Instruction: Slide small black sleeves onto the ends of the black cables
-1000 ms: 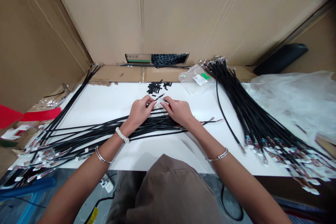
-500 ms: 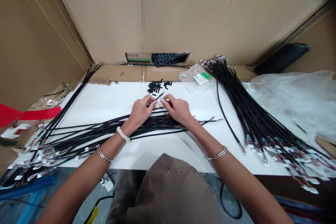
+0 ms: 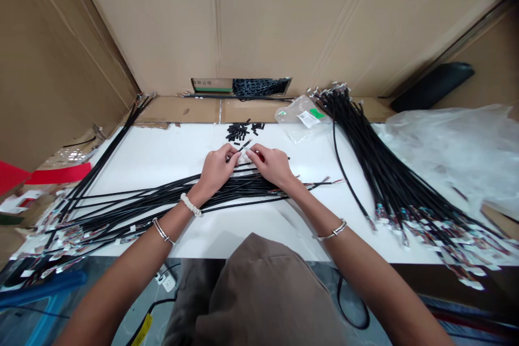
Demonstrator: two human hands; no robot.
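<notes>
In the head view, the left hand [image 3: 217, 168] and right hand [image 3: 272, 166] arch over a smooth white table [image 3: 154, 157], fingertips pinched narrowly on a thin black cable [image 3: 245, 145] above a loose bundle of black cables [image 3: 170, 197]. The hands now sit closer, with a red scrap [image 3: 260, 157] showing.

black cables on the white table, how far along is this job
Probably done: the gathered sheaf of black cables at right. In hand: the left hand and right hand meet over a thin cable end. Left: the looser spread of cables under the hands and the pile of small black pieces beyond them.
</notes>
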